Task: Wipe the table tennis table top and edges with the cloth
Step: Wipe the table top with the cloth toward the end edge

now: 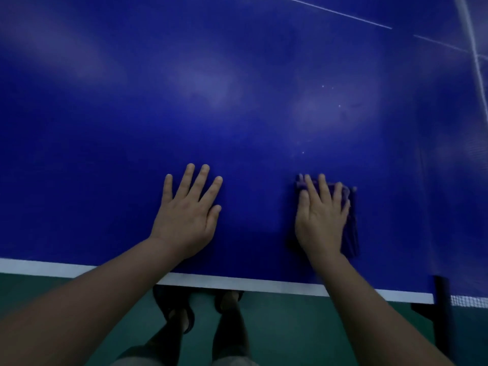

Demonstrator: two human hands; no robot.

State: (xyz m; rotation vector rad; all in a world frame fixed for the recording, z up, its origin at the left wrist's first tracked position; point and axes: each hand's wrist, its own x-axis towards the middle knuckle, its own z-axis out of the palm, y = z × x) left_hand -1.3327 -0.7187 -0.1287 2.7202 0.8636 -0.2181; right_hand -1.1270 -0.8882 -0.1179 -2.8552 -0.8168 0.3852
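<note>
across nearly the whole view lies the blue table tennis table top (237,101), its surface showing pale, cloudy sheen in patches and a few tiny white specks toward the right. a white edge line (237,282) runs along the near side of the table, slanting slightly down to the right. below that edge is a green floor (285,328), where the person's two legs and dark footwear (174,310) stand just under the table's rim. at the far right a black net post (441,313) stands upright at the table's side with a strip of net mesh (468,301) beside it, and thin white lines cross the top right corner of the surface.

the left hand (188,216) lies flat on the bare table, palm down, fingers straight and spread apart, holding nothing, a little in from the white edge line. the right hand (320,219) lies palm down well to the right of it, fingers straight and close together, pressing on a dark purple cloth (350,228). the cloth sits flat on the table top under that hand, showing past the fingertips and along the hand's right side, its outline blurred. both bare forearms reach in from the bottom of the view over the table's near edge.
</note>
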